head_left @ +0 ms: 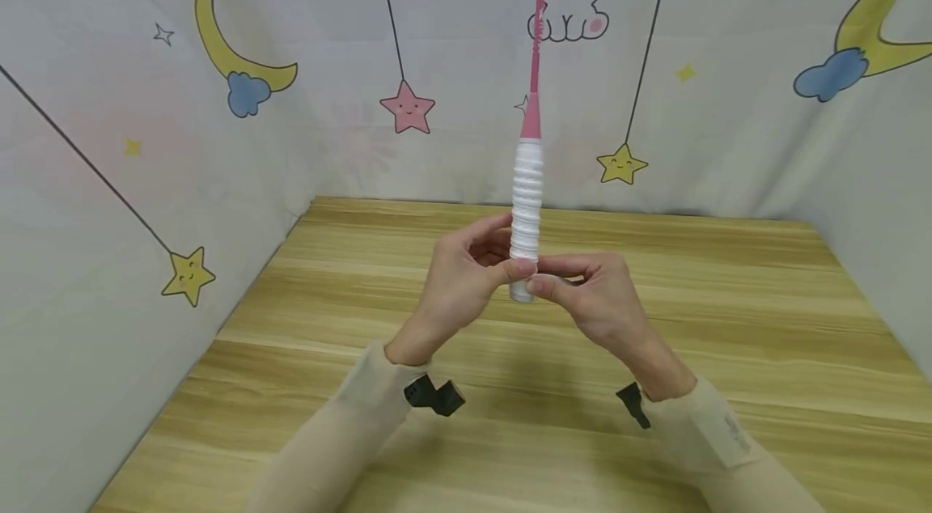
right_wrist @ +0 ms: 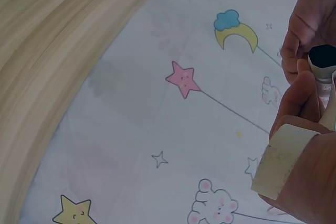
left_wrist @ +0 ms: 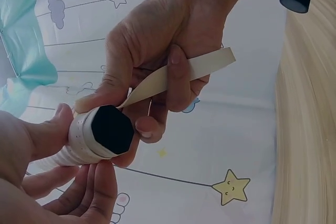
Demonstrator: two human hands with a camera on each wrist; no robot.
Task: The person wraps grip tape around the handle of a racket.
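Note:
A badminton racket [head_left: 527,189] stands upright, edge-on in the head view, with a pink shaft [head_left: 535,72] and a white ribbed handle. My left hand [head_left: 460,274] holds the lower handle, thumb across its front. From the right, my right hand [head_left: 600,294] pinches the tape close to the handle's butt end. In the left wrist view, a pale strip of grip tape [left_wrist: 210,64] runs off the handle and through the right hand's fingers, its end loose. The black octagonal butt cap [left_wrist: 112,130] faces that camera. The strip's end [right_wrist: 283,161] also shows in the right wrist view.
Below the hands lies a wood-grain table [head_left: 655,432]. Pale curtains [head_left: 451,165] printed with stars, moons and a rabbit enclose its back and sides. Each wrist carries a beige band and a small black camera [head_left: 434,395].

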